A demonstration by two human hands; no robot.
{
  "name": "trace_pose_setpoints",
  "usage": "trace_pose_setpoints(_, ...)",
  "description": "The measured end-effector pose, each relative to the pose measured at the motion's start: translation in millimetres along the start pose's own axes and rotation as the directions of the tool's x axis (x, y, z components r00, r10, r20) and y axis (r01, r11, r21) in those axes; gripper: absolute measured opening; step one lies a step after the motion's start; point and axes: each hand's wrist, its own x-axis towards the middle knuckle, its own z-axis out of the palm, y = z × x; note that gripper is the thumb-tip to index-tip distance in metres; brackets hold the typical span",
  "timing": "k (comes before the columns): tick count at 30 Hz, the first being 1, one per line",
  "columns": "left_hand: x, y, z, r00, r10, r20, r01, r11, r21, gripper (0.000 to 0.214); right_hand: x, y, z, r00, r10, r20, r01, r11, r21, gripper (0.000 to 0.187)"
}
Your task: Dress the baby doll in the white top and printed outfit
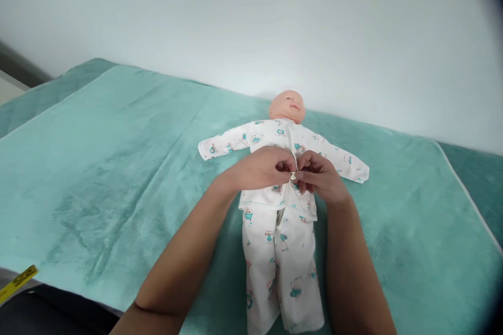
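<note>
A baby doll (pixel 287 105) lies on its back on a teal blanket (pixel 118 157), head toward the wall. It wears a white printed shirt (pixel 271 135) and matching trousers (pixel 283 267). My left hand (pixel 261 167) and my right hand (pixel 320 177) meet over the doll's belly. Both pinch the shirt's front edges together at a small white button (pixel 293 176). The fingers of each hand are curled closed on the fabric. The doll's sleeves spread out to both sides.
The teal blanket covers a bed that runs up to a plain white wall (pixel 275 21). A yellow tape or tag (pixel 18 282) sticks out at the lower left edge, above a dark surface.
</note>
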Motion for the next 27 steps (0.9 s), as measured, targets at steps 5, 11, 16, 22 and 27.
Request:
trace_pose_setpoints(5, -0.5, 0.7, 1.2, 1.000, -0.023, -0.009, 0.022, 0.999, -0.045, 0.014, -0.8, -0.4, -0.5, 1.000, -0.013, 0.009, 0.013, 1.000, 0.022, 0.028)
trace_pose_setpoints(11, -0.8, 0.9, 1.1, 0.999, -0.027, -0.041, 0.021, 0.988, -0.156, 0.015, 0.2, -0.6, -0.4, 1.000, -0.002, 0.009, 0.002, 1.000, 0.022, 0.030)
trace_pose_setpoints(16, -1.2, -2.6, 1.8, 0.999, -0.042, -0.025, 0.035, 0.972, -0.232, 0.015, 0.3, 1.5, -1.7, 1.000, -0.010, 0.011, 0.010, 1.000, 0.002, 0.031)
trace_pose_setpoints(22, -4.8, 2.2, -2.3, 0.996, -0.088, 0.031, 0.093, 0.959, -0.267, 0.016, 0.1, -0.4, -0.7, 1.000, -0.013, 0.015, 0.014, 1.000, -0.028, 0.027)
trace_pose_setpoints(27, -9.5, 6.8, -7.3, 0.985, -0.124, 0.117, 0.148, 0.963, -0.226, 0.031, -0.1, 0.1, -1.1, 1.000, -0.007, -0.008, 0.007, 1.000, -0.026, 0.026)
